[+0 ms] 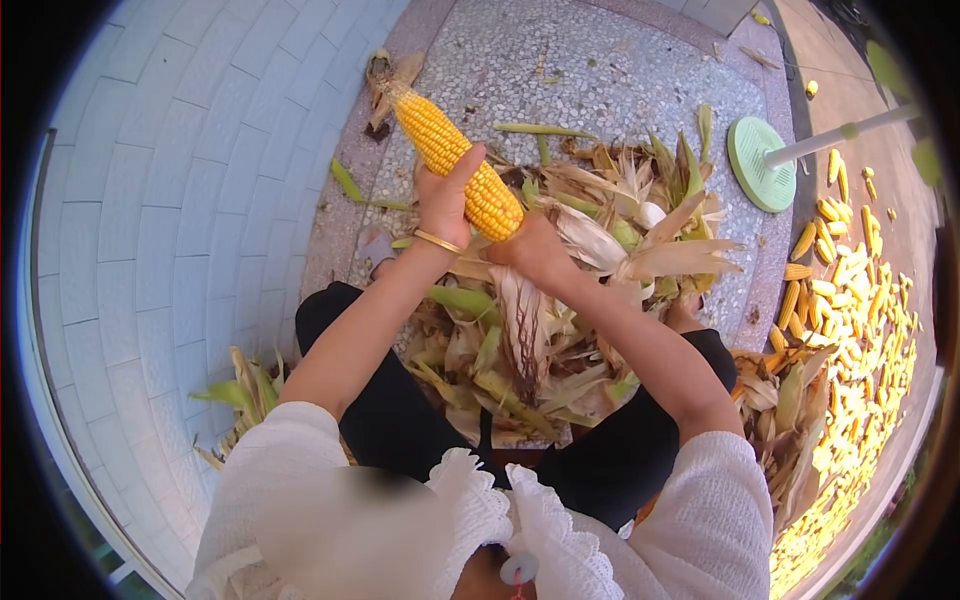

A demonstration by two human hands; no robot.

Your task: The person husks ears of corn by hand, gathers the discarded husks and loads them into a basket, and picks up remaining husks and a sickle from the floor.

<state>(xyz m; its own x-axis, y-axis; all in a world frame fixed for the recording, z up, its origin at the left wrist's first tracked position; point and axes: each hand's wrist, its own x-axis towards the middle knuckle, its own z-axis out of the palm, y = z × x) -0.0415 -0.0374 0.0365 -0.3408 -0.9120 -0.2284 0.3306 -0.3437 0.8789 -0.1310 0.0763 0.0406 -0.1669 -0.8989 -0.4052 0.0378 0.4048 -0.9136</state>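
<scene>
Corn ear (440, 138) held above husk pile's (525, 340) far-left edge. Left hand (442, 205) wrapped round mid-ear, right hand (533, 250) closed on lower end. Probably stripping stage; next calls for twisting there, left grip firm.

The corn cob (445, 140) is hiding most of the left hand's (443, 205) fingers, while the right hand (538, 250) is covering the cob's near end. On the far right, the dark rim is cutting off the pole (845, 132); toward the near right, the spread cobs (850, 400) are becoming too small to tell apart. A pale blur is masking part of the white top (470, 505).
</scene>
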